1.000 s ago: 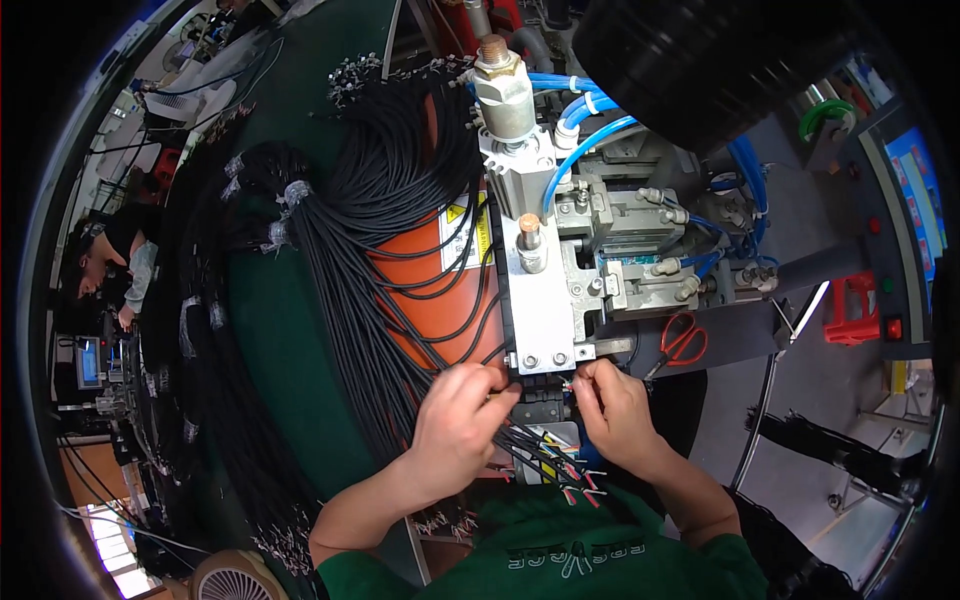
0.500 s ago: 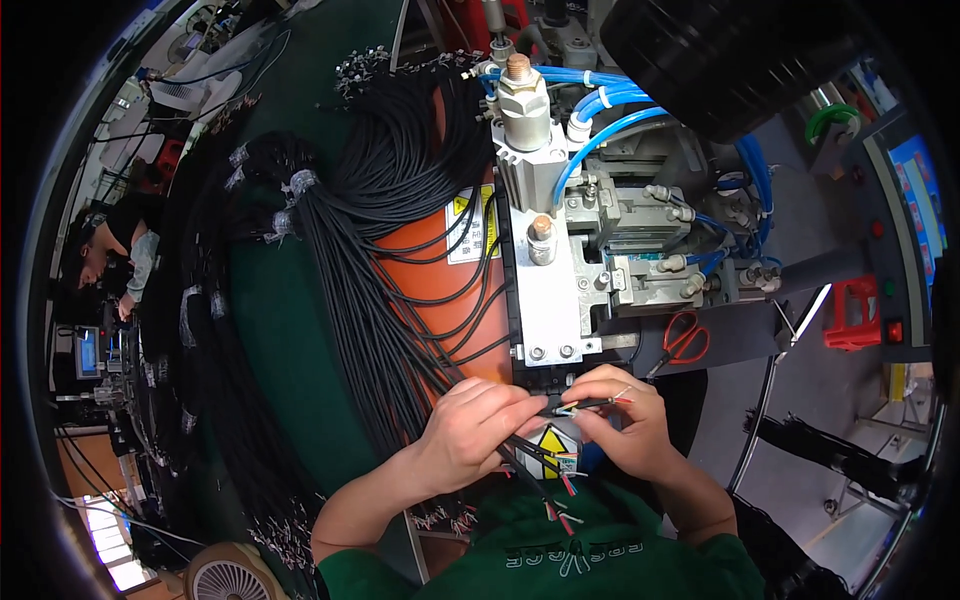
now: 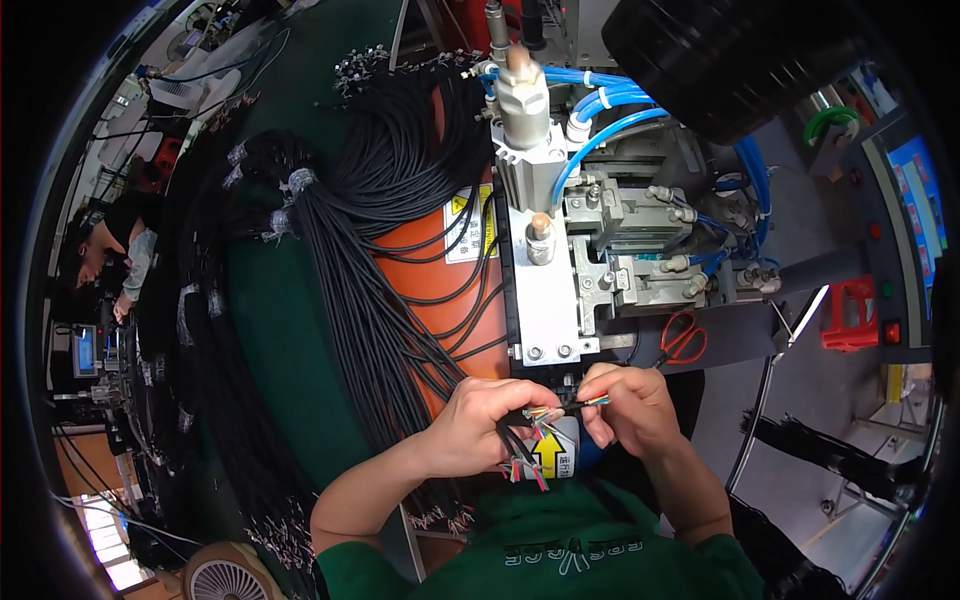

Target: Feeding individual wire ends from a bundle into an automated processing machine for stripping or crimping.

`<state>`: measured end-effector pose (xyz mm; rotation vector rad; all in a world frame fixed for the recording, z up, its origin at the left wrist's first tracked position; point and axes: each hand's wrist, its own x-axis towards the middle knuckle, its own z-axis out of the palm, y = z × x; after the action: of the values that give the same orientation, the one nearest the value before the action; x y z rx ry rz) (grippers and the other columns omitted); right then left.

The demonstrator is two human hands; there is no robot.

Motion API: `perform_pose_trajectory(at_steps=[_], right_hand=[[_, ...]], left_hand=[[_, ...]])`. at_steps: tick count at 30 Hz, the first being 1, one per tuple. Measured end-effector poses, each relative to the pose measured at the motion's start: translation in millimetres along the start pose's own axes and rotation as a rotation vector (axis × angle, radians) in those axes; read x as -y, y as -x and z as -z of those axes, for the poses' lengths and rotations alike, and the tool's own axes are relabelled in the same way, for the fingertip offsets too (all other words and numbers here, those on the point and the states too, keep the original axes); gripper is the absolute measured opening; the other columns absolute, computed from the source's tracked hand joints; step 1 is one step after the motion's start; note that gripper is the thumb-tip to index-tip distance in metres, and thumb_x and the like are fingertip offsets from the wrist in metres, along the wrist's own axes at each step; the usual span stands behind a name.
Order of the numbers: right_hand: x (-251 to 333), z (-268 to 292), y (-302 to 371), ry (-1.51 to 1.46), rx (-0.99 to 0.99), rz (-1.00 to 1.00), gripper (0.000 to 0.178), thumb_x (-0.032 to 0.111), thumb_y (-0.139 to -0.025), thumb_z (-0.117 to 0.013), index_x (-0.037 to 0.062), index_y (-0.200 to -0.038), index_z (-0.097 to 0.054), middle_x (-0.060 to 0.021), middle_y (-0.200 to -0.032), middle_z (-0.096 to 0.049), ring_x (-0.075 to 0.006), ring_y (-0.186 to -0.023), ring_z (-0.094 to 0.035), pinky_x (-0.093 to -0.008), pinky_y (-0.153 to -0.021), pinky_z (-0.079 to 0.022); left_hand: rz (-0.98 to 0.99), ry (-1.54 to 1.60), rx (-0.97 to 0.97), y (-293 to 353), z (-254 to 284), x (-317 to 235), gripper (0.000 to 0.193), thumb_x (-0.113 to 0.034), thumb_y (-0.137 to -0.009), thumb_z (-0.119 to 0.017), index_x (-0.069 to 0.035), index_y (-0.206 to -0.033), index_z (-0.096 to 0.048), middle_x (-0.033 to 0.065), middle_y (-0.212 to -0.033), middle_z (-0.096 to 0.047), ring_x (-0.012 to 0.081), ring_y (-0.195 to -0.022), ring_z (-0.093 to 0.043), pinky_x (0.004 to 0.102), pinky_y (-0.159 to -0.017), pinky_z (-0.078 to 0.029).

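hanging cables [image 3: 518,424] now bunching closer beneath the fingers of the left hand [image 3: 475,425], coloured wire tips [image 3: 597,400] lying at the fingertips of the right hand [image 3: 637,410], no longer reaching past them, label [image 3: 552,458] showing more fully below

The person at the bench wears a deep green shirt [image 3: 500,505], its cloth rumpled into soft folds at the front. Across it I see a chest print [image 3: 575,557]: pale, outlined lettering on either side of a small emblem of fanned lines. The left sleeve [image 3: 362,572] and right sleeve [image 3: 735,568] are short, the same plain green, leaving both forearms [image 3: 372,490] bare, right down to the fingers.
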<state>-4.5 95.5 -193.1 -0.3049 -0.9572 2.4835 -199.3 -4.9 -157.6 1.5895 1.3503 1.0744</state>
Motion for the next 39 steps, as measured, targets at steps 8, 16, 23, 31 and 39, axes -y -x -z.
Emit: perform_pose_trajectory(at_steps=[8,16,23,31,39], right_hand=[[-9.1,-13.9,2.9,0.688,-0.233,0.303,0.017,-0.003,-0.075,-0.073,0.0017,-0.091,-0.069,-0.0073,-0.085,-0.061,-0.0102,-0.066,-0.057,-0.0225,-0.054,-0.045],[-20.9,-25.0,-0.5,1.578,-0.209,0.767,0.035,0.000,-0.078,-0.064,-0.0012,-0.113,-0.061,-0.0151,-0.103,-0.057,-0.0265,-0.082,-0.060,-0.0333,-0.069,-0.049],[1.0,-3.3,-3.7,0.353,-0.113,-0.003,0.019,0.002,-0.091,-0.057,-0.0046,-0.107,-0.064,-0.0072,-0.094,-0.059,-0.0122,-0.077,-0.061,-0.0226,-0.065,-0.049],[-0.1,-16.6,-7.4,1.436,-0.195,0.571,0.007,0.002,-0.080,-0.064,0.0007,-0.087,-0.064,-0.0074,-0.080,-0.059,-0.0178,-0.058,-0.060,-0.0271,-0.050,-0.046],[4.0,-17.1,-6.0,1.636,-0.149,0.313,0.006,0.005,-0.078,-0.063,0.0025,-0.078,-0.058,-0.0084,-0.075,-0.056,-0.0262,-0.056,-0.058,-0.0351,-0.048,-0.045]], left_hand=[[-0.156,-0.428,-0.003,2.4,-17.1,-13.7,0.032,0.003,-0.069,-0.062,-0.001,-0.100,-0.058,0.0093,-0.075,-0.058,0.0272,-0.065,-0.061,0.0355,-0.055,-0.048],[-0.021,-0.231,-0.093,0.3,-21.9,-5.7,0.012,-0.002,-0.077,-0.062,-0.003,-0.075,-0.051,0.0091,-0.060,-0.053,0.0286,-0.050,-0.055,0.0346,-0.047,-0.043],[0.049,-0.083,-0.008,-1.3,-16.6,-5.9,0.011,-0.005,-0.081,-0.061,-0.003,-0.076,-0.052,0.0089,-0.063,-0.056,0.0254,-0.052,-0.057,0.0315,-0.048,-0.045],[-0.002,-0.271,-0.040,4.1,-23.3,-5.1,0.014,-0.002,-0.074,-0.063,-0.001,-0.088,-0.059,0.0066,-0.067,-0.056,0.0207,-0.054,-0.057,0.0307,-0.051,-0.047],[-0.210,-0.789,0.001,5.2,-19.1,-9.6,0.044,-0.007,-0.069,-0.058,0.005,-0.111,-0.060,0.0090,-0.090,-0.057,0.0192,-0.069,-0.056,0.0286,-0.059,-0.048]])
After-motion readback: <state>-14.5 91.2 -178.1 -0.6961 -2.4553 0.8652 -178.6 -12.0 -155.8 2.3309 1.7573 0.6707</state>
